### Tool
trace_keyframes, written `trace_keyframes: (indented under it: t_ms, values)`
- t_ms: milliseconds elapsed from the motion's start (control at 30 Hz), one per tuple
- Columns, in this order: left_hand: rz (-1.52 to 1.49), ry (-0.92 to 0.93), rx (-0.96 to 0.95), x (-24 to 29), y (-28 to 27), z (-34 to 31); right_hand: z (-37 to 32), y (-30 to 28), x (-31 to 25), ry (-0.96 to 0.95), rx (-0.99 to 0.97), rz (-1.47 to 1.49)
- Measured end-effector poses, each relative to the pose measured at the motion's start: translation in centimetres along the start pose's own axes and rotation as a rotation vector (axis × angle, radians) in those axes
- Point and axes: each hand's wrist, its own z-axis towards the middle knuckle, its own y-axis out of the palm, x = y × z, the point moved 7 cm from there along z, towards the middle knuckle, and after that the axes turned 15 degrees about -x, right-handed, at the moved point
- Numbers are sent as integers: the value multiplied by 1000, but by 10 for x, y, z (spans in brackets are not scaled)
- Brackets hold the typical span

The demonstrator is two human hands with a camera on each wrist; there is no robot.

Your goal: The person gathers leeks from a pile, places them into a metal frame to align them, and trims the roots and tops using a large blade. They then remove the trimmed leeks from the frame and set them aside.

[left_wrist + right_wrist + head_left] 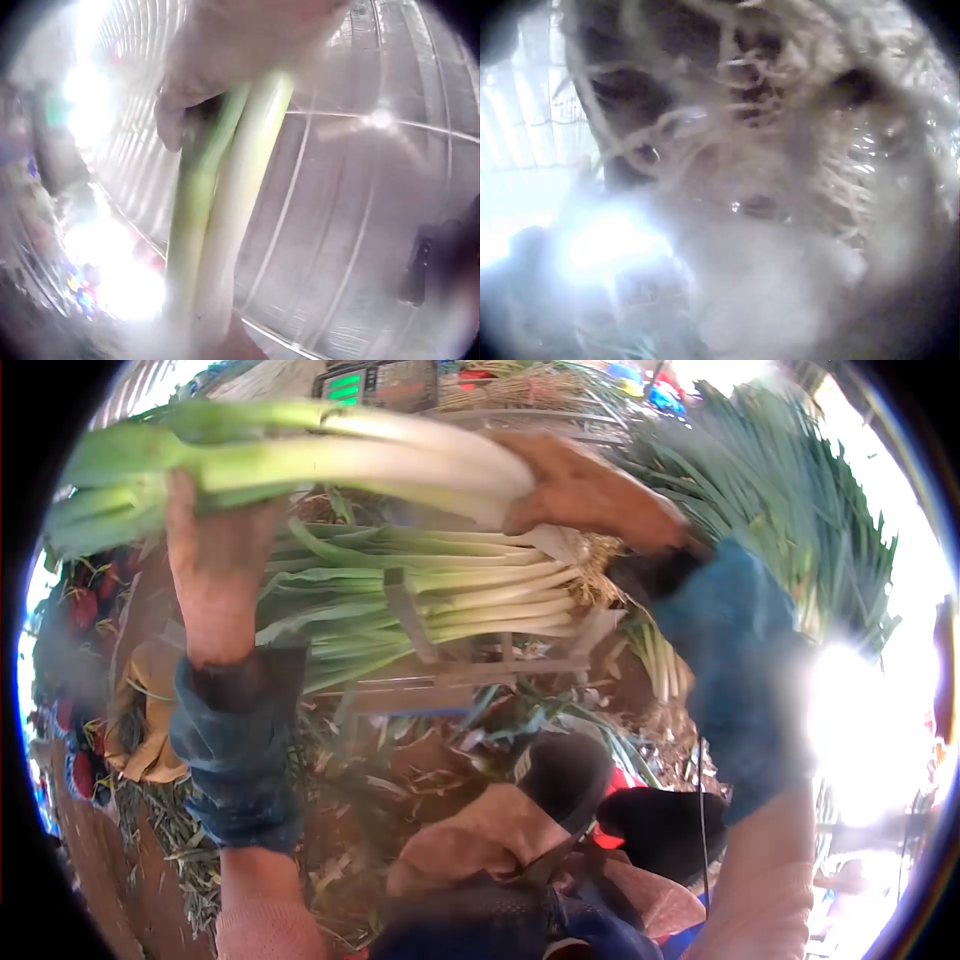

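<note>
A bundle of thick leeks (330, 460) is lifted across the upper left of the head view, green ends left, white ends right. My left hand (222, 565) grips it from below near the green part, thumb showing in front. My right hand (590, 490) holds the white end. In the left wrist view the left hand (240, 52) is curled round the pale leek stalks (236, 195). Blurred roots (765, 82) fill much of the right wrist view, where the hand's grip cannot be made out. Below the bundle, more leeks (480, 585) lie in a wooden frame (410, 615), roots to the right.
A scale with a green display (345, 388) stands at the back. Tall leek greens (770, 500) stand at the right, with a few loose leeks (655, 660) near the frame. Leaf scraps (340, 810) litter the ground, and a brown bag (155, 720) lies at the left.
</note>
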Motion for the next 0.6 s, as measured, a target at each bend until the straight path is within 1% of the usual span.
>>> trace_keyframes:
  t_ms: [33, 67, 100, 133, 167, 200, 233, 267, 333, 367, 433, 533, 567, 600]
  values:
    - [118, -57, -24, -6, -25, -10, 17, 3, 20, 12, -51, -18]
    - [22, -244, 44, -29, -69, -29, 36, 15, 50, 24, -104, -36]
    - [90, -411, 164, -51, -90, -51, 55, 31, 85, 36, -158, -56]
    - [85, -693, 196, -79, -127, -83, 67, 46, 138, 81, -190, -102]
    - [8, -831, 224, -97, -124, -107, 69, 62, 171, 192, -349, -176]
    - [-43, -935, 238, -113, -142, -126, 62, 77, 221, 239, -269, -166]
    - [-22, -801, 143, -109, -123, -124, 54, 91, 251, 342, -330, -167]
    - [350, -754, 122, -114, -124, -116, 48, 105, 270, 618, -518, -85]
    - [1083, -614, 63, -127, -124, -94, 26, 94, 240, 204, -364, 23]
    - [1379, -538, -39, -139, -115, -84, 24, 95, 242, 180, -295, 52]
    - [1935, -329, -280, -170, -102, -65, 28, 92, 249, 256, -269, 11]
    - [1925, -589, -529, -228, -133, -58, 48, 92, 267, 536, -405, -198]
    - [1944, -498, -509, -234, -141, -56, 49, 91, 260, 419, -375, -227]
    - [1916, -545, -532, -237, -145, -51, 48, 84, 251, 410, -236, -315]
